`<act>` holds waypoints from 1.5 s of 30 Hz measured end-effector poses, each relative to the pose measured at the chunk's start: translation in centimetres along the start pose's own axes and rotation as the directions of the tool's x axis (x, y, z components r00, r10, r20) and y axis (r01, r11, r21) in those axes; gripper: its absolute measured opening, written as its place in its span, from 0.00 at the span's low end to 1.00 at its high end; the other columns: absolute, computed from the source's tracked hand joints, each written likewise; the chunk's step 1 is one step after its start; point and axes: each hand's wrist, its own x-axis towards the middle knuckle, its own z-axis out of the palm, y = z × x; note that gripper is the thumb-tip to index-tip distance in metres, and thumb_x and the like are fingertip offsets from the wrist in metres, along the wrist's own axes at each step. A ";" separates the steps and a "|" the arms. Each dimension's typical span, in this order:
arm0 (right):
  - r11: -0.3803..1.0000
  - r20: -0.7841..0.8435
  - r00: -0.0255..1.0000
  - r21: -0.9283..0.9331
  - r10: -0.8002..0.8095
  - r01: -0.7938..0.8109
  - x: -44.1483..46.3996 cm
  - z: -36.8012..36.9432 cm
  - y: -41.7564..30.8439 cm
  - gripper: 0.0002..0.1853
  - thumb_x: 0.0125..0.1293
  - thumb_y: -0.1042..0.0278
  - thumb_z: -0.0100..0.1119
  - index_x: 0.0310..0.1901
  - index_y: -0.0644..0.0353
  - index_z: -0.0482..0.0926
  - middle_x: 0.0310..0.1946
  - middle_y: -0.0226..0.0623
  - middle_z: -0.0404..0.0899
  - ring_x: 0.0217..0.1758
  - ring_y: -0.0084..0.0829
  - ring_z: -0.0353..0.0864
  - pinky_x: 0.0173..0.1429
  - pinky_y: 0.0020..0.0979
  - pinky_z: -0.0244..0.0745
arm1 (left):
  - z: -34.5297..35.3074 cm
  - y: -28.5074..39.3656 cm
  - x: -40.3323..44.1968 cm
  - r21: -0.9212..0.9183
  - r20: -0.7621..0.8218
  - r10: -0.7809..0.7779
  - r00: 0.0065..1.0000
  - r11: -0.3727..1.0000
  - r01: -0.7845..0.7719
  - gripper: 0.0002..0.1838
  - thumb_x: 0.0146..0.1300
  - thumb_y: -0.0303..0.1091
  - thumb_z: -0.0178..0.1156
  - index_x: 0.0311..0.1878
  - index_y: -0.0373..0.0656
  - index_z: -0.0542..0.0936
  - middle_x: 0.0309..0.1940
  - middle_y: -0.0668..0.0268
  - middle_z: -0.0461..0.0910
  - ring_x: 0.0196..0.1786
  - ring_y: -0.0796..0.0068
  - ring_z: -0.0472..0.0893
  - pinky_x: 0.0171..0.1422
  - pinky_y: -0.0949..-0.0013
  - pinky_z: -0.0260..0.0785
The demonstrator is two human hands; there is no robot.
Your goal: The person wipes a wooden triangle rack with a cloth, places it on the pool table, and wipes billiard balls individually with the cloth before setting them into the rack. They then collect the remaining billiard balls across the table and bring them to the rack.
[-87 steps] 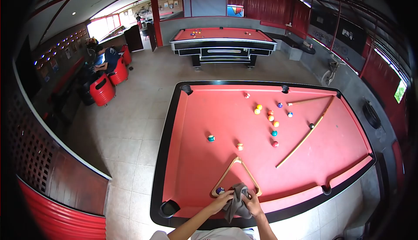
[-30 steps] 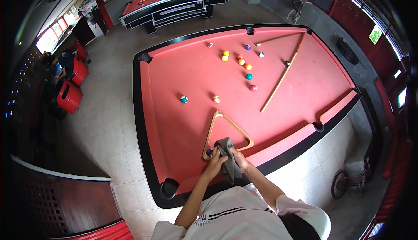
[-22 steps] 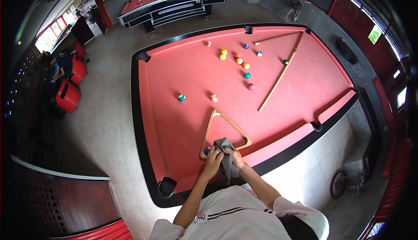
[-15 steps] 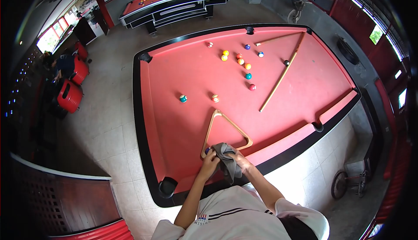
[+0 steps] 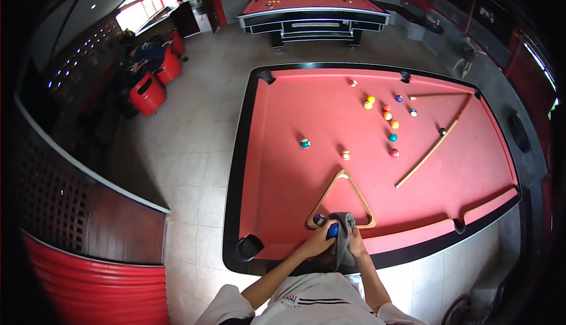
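Note:
My left hand (image 5: 319, 242) is closed around a blue billiard ball (image 5: 333, 230), just above the near rail of the pool table. A grey cloth (image 5: 344, 243) hangs against the ball's right side, gripped by my right hand (image 5: 356, 244). Just beyond my hands, the wooden triangle rack (image 5: 328, 197) lies on the pink felt (image 5: 283, 189). One dark purple ball (image 5: 319, 219) rests inside the rack's near left corner. Past the rack sit an orange-striped ball (image 5: 346, 155) and a green-striped ball (image 5: 305, 143).
Several more balls, including a red one (image 5: 394, 153), lie farther up the felt. Two cue sticks rest there, the longer cue (image 5: 427, 160) beside a black ball (image 5: 443, 131). A second pool table (image 5: 315, 25) stands behind. A person (image 5: 149, 55) sits by red barrel seats (image 5: 148, 93) at left.
My view has swung left, so the table appears farther right. The blue ball now shows between my left hand and the cloth; before, the cloth covered what my hands held.

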 end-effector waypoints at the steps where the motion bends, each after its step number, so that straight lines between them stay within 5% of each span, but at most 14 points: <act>1: 1.000 -0.005 1.000 -0.024 -0.013 0.013 -0.5 0.1 -1.4 0.17 0.77 0.62 0.43 0.53 0.66 0.75 0.38 0.32 0.80 0.39 0.21 0.76 0.43 0.27 0.74 | -0.2 -0.3 0.1 0.002 -0.051 0.036 0.998 0.999 -0.036 0.28 0.56 0.26 0.64 0.61 0.42 0.67 0.54 0.51 0.73 0.59 0.53 0.74 0.66 0.57 0.63; 4: 0.984 -0.029 1.000 0.175 -0.003 0.008 0.2 -3.3 0.9 0.18 0.76 0.61 0.41 0.54 0.65 0.75 0.43 0.36 0.81 0.37 0.25 0.79 0.45 0.26 0.76 | -1.0 1.1 0.5 0.048 -0.229 0.134 0.964 0.991 -0.127 0.25 0.58 0.31 0.67 0.56 0.45 0.68 0.47 0.58 0.71 0.48 0.65 0.75 0.55 0.61 0.71; 6: 0.756 -0.032 0.968 0.630 0.250 -0.175 -1.1 -4.7 -1.4 0.20 0.75 0.58 0.42 0.57 0.64 0.74 0.48 0.38 0.79 0.41 0.29 0.80 0.48 0.30 0.77 | -1.4 -1.9 1.3 -0.538 -0.207 -0.187 0.960 0.842 0.047 0.17 0.62 0.32 0.65 0.49 0.46 0.69 0.36 0.63 0.74 0.32 0.77 0.77 0.29 0.75 0.72; 7: 0.865 -0.205 0.977 0.500 0.062 0.049 -2.1 -4.8 -3.9 0.20 0.71 0.60 0.48 0.57 0.64 0.74 0.50 0.39 0.78 0.43 0.30 0.80 0.50 0.31 0.76 | -2.4 -1.9 1.7 -0.601 -0.238 -0.238 0.942 0.797 0.049 0.12 0.65 0.33 0.61 0.47 0.47 0.70 0.31 0.66 0.76 0.25 0.80 0.76 0.26 0.77 0.70; 9: 0.914 -0.456 0.829 0.075 -0.324 0.398 -3.7 -4.9 -8.4 0.21 0.66 0.61 0.53 0.57 0.64 0.74 0.52 0.39 0.77 0.46 0.31 0.79 0.53 0.33 0.75 | -4.8 -2.1 2.3 -0.659 -0.233 -0.398 0.887 0.735 0.157 0.10 0.68 0.40 0.59 0.46 0.46 0.73 0.27 0.67 0.78 0.23 0.82 0.75 0.24 0.79 0.64; 11: 0.834 -0.466 0.696 -0.224 -0.546 0.504 -4.7 -5.1 -10.3 0.21 0.66 0.61 0.54 0.57 0.64 0.74 0.52 0.39 0.77 0.46 0.31 0.79 0.53 0.33 0.75 | -6.3 -2.8 3.0 -0.553 -0.308 -0.397 0.865 0.814 0.177 0.12 0.65 0.38 0.62 0.46 0.44 0.74 0.28 0.67 0.79 0.27 0.79 0.77 0.28 0.75 0.67; 15: 0.836 -0.421 0.722 -0.302 -0.549 0.459 -4.4 -5.6 -10.5 0.22 0.65 0.62 0.54 0.57 0.64 0.73 0.52 0.40 0.77 0.46 0.32 0.79 0.54 0.33 0.75 | -6.2 -5.2 5.1 -0.010 -0.441 -0.074 0.895 0.997 0.078 0.16 0.58 0.34 0.67 0.47 0.42 0.74 0.32 0.62 0.79 0.33 0.70 0.80 0.38 0.66 0.73; 17: 0.853 -0.409 0.750 -0.284 -0.520 0.437 -3.7 -6.0 -10.4 0.22 0.65 0.62 0.54 0.57 0.64 0.73 0.52 0.40 0.77 0.46 0.32 0.79 0.54 0.33 0.75 | -5.4 -4.2 5.9 0.232 -0.385 0.035 0.922 0.971 0.059 0.18 0.56 0.32 0.69 0.48 0.42 0.75 0.31 0.62 0.78 0.32 0.70 0.79 0.38 0.66 0.73; 20: 0.893 -0.403 0.796 -0.204 -0.451 0.402 -3.2 -7.2 -10.1 0.22 0.65 0.62 0.55 0.57 0.64 0.73 0.52 0.40 0.77 0.46 0.32 0.79 0.54 0.33 0.75 | -3.1 -3.9 7.5 0.316 -0.187 0.087 0.979 0.948 -0.024 0.22 0.49 0.30 0.70 0.48 0.44 0.75 0.41 0.56 0.78 0.43 0.55 0.79 0.50 0.59 0.72; 23: 0.931 -0.391 0.848 -0.078 -0.357 0.356 -2.7 -9.2 -9.8 0.22 0.64 0.62 0.55 0.57 0.64 0.73 0.52 0.40 0.77 0.47 0.33 0.79 0.54 0.33 0.75 | -0.7 -4.8 8.7 0.444 -0.015 0.140 0.990 0.888 -0.118 0.23 0.47 0.32 0.72 0.48 0.47 0.77 0.42 0.59 0.78 0.48 0.56 0.76 0.55 0.55 0.68; 26: 0.952 -0.368 0.894 0.062 -0.256 0.299 -2.3 -11.7 -9.4 0.22 0.64 0.62 0.55 0.57 0.64 0.73 0.52 0.41 0.77 0.47 0.33 0.79 0.54 0.33 0.74 | 0.4 -5.0 8.2 0.739 0.076 0.165 0.983 0.652 -0.167 0.22 0.47 0.35 0.72 0.47 0.50 0.78 0.43 0.63 0.79 0.55 0.59 0.73 0.63 0.53 0.60; 27: 0.956 -0.354 0.909 0.106 -0.222 0.275 -2.2 -12.6 -9.2 0.22 0.64 0.62 0.55 0.57 0.64 0.73 0.52 0.41 0.77 0.47 0.33 0.78 0.54 0.33 0.74 | 0.6 -5.6 8.1 0.746 0.072 0.077 0.994 0.658 -0.105 0.21 0.49 0.37 0.71 0.48 0.52 0.79 0.46 0.63 0.78 0.59 0.60 0.70 0.66 0.50 0.54; 39: 0.934 -0.201 0.979 0.355 0.031 0.043 0.6 -21.7 -7.5 0.23 0.62 0.63 0.56 0.58 0.64 0.73 0.53 0.42 0.76 0.48 0.35 0.78 0.55 0.34 0.74 | 2.2 -5.4 8.2 0.812 -0.053 -0.178 0.983 0.565 0.147 0.18 0.55 0.36 0.65 0.50 0.50 0.77 0.50 0.61 0.75 0.58 0.54 0.70 0.61 0.49 0.61; 45: 0.933 -0.145 0.988 0.360 0.050 0.006 3.2 -23.6 -8.0 0.24 0.62 0.63 0.57 0.58 0.64 0.72 0.53 0.42 0.76 0.48 0.36 0.78 0.56 0.34 0.74 | 1.6 -3.8 18.1 0.656 -0.310 -0.043 0.950 0.713 0.247 0.17 0.57 0.33 0.60 0.51 0.48 0.75 0.50 0.58 0.73 0.54 0.51 0.71 0.57 0.48 0.65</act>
